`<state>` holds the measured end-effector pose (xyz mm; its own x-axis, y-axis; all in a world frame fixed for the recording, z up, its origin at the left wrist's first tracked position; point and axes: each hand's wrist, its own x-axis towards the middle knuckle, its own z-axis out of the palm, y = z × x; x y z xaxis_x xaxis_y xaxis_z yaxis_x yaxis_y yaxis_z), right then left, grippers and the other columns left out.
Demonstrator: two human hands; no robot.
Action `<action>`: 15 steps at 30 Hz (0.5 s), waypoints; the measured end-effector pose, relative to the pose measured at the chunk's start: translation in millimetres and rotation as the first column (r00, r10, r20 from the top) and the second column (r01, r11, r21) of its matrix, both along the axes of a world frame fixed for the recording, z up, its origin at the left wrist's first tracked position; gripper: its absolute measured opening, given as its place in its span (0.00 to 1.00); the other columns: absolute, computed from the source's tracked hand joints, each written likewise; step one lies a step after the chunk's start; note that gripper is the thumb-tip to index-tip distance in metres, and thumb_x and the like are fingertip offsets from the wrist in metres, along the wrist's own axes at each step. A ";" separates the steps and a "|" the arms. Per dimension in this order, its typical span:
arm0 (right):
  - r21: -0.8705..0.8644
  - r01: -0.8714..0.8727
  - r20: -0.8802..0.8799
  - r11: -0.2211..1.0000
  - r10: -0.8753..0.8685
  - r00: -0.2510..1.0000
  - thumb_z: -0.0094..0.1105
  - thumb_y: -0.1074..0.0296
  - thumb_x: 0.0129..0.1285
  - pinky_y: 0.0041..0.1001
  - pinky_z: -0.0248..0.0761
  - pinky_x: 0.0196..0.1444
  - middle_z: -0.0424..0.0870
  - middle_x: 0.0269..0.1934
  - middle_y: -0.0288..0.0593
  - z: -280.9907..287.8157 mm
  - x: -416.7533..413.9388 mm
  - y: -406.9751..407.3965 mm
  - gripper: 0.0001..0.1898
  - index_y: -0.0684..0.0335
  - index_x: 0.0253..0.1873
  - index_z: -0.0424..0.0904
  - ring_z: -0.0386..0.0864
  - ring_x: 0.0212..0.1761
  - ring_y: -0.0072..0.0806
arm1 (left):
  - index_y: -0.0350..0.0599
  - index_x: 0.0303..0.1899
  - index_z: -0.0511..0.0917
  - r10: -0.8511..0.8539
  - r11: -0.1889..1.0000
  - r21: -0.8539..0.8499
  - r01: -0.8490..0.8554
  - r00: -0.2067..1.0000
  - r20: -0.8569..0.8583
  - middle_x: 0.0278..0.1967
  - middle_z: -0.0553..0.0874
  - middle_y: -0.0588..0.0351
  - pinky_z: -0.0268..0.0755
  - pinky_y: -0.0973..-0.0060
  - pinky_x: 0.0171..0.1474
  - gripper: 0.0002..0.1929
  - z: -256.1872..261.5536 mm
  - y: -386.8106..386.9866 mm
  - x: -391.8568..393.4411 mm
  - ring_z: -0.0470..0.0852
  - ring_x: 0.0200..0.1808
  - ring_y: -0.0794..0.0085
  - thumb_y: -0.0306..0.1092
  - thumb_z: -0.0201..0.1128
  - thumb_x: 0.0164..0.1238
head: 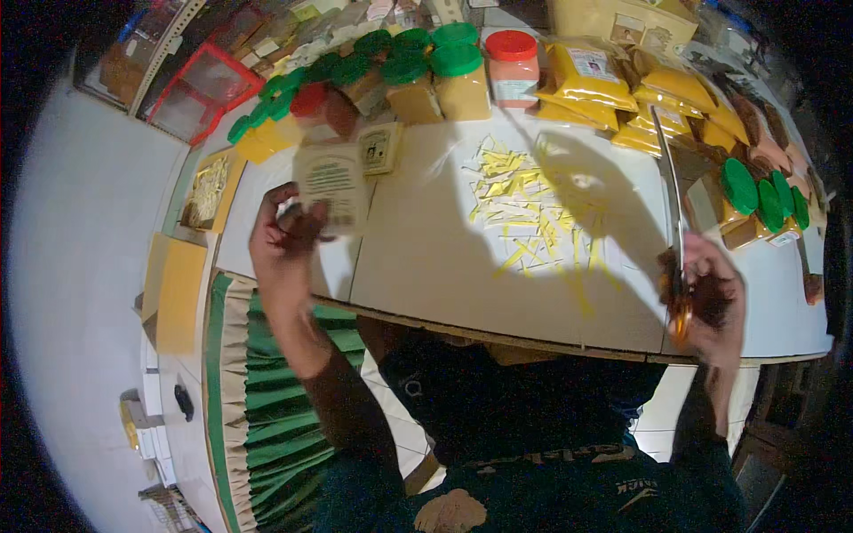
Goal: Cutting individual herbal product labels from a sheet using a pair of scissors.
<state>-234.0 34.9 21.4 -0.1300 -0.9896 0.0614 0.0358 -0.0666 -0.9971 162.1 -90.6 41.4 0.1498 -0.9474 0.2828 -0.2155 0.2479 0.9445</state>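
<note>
My left hand point(290, 226) grips a pale printed paper label point(331, 183) by its lower left side, above the tabletop. In my right hand point(713, 293) is a pair of scissors point(673, 173) with an orange handle, its long blades pointing away from me. The blades look closed or nearly so. Just beyond the held label lies another printed label or small stack of them point(378, 150), flat on the white table point(426, 226). Between my hands, thin yellow and white paper trimmings point(520, 193) are scattered in a loose heap.
Plastic jars with green lids point(456, 80) and a red-lidded jar point(513, 70) line the back. Yellow-filled bags point(590, 73) are piled at the back right, with more green-lidded jars point(740, 190) below them. An open box of trimmings point(212, 190) stands left.
</note>
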 end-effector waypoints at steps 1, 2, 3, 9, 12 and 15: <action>-0.097 -0.153 0.030 0.983 0.157 0.987 0.74 0.75 0.43 0.19 0.75 0.40 0.82 0.44 0.39 -9.8 -1.0 4.0 0.36 0.63 0.61 0.71 0.78 0.38 0.20 | 0.39 0.57 0.69 -0.030 0.999 -0.037 0.029 0.999 -0.025 0.39 0.85 0.51 0.76 0.81 0.36 0.22 -7.8 2.9 -22.8 0.82 0.37 0.77 0.20 0.64 0.62; -0.040 -0.170 0.129 0.985 0.173 0.976 0.78 0.66 0.43 0.22 0.78 0.39 0.83 0.43 0.40 -20.3 6.6 5.7 0.36 0.65 0.59 0.73 0.81 0.37 0.22 | 0.39 0.56 0.70 -0.002 0.999 -0.032 -0.001 0.997 -0.075 0.38 0.85 0.50 0.78 0.80 0.35 0.21 -9.3 14.6 -45.4 0.83 0.38 0.75 0.20 0.64 0.61; 0.146 -0.128 0.264 0.981 0.086 0.961 0.80 0.65 0.40 0.24 0.79 0.38 0.83 0.45 0.43 -21.8 20.2 11.3 0.36 0.67 0.57 0.74 0.82 0.39 0.26 | 0.38 0.55 0.72 0.005 1.000 -0.021 -0.008 0.990 -0.141 0.37 0.85 0.50 0.79 0.79 0.33 0.21 -12.7 21.7 -68.4 0.83 0.38 0.74 0.20 0.65 0.61; 0.288 -0.159 0.416 0.944 0.026 0.909 0.71 0.51 0.51 0.24 0.73 0.38 0.79 0.46 0.47 -22.1 63.0 29.1 0.32 0.67 0.55 0.73 0.79 0.40 0.30 | 0.34 0.47 0.80 -0.114 0.994 -0.023 0.111 0.978 -0.177 0.34 0.85 0.51 0.80 0.80 0.33 0.14 -41.3 74.1 -125.2 0.83 0.33 0.77 0.19 0.66 0.59; 0.002 -0.250 0.140 0.968 0.247 0.959 0.67 0.42 0.52 0.21 0.70 0.37 0.79 0.45 0.45 -40.1 62.2 43.9 0.35 0.67 0.55 0.72 0.77 0.37 0.26 | 0.33 0.48 0.80 -0.154 0.988 -0.028 0.151 0.974 -0.167 0.36 0.85 0.51 0.79 0.81 0.36 0.15 -38.1 88.8 -128.8 0.83 0.34 0.77 0.18 0.66 0.58; 0.113 -0.304 0.122 0.946 0.290 0.949 0.77 0.32 0.27 0.24 0.68 0.46 0.76 0.53 0.44 -45.4 59.0 63.5 0.55 0.67 0.59 0.70 0.76 0.46 0.26 | 0.33 0.51 0.79 -0.154 0.987 0.019 0.158 0.976 -0.151 0.42 0.85 0.48 0.79 0.80 0.41 0.18 -41.2 99.2 -130.7 0.83 0.38 0.75 0.17 0.66 0.57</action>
